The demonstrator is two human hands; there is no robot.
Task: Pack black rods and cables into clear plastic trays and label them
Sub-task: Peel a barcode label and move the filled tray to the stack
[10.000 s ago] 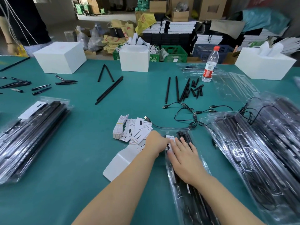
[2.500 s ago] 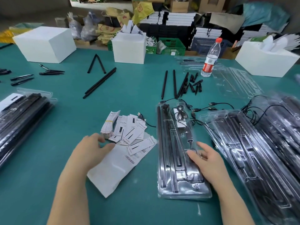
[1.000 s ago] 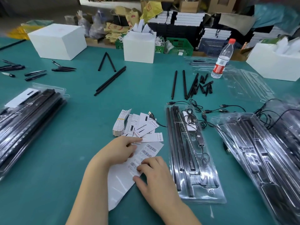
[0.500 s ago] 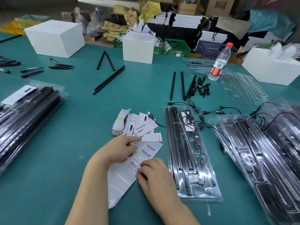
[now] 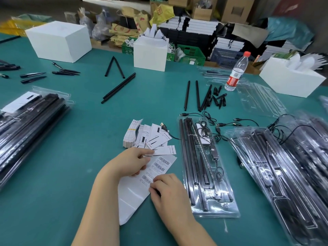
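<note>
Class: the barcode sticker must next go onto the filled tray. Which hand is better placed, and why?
Right. The right hand picks at a sticker on the label sheet, beside the filled tray; the left hand steadies the sheet.

both hands (image 5: 150,176) on a barcode label sheet (image 5: 142,187) beside a packed clear tray (image 5: 204,167) on green table (image 5: 71,166)

small white paper cards (image 5: 160,137) beside the clear plastic tray bear sideways print that seems to read "grow light". the white barcode sticker sheet (image 5: 156,167) carries barcodes; its fine print is illegible.
</note>
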